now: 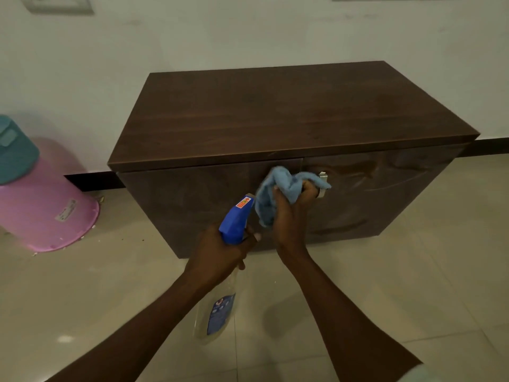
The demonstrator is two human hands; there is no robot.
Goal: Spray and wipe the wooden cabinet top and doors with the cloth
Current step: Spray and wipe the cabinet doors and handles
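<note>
Closest in: grips spray bottle (217, 310) at the neck with left hand (220, 250), fingers curled round just under the blue trigger head, clear body hanging down over the floor tiles (385, 285). Points nozzle up and forward at the cabinet front, likely so another squirt is ready without swapping hands.

Just beyond: clutches bunched blue cloth (286, 186) in right hand (292, 216), fingers closed round the wad, held up at the top of the cabinet doors (192, 205) by the centre seam, just beside a pale metal handle (322, 176). Bunched not flat, probably for a firmer rub on one spot. Reads as mid-wipe on the doors. Smeary streaks on right door (380, 172), likely wet spray.

Further back: cabinet top (275, 111), dark wood against the wall (248, 37). Can't tell if wiped.

Off left: tipped pink bucket (46, 213) on the floor, teal tub (13, 150) touching it, cut by frame edge.

Hard to make out: cloth-to-door contact not certain. Bottle label blurred, unreadable. Trigger finger hidden behind the head. Handle partly covered by cloth. Lower doors dim. Wall fittings at top cropped, unidentifiable.
</note>
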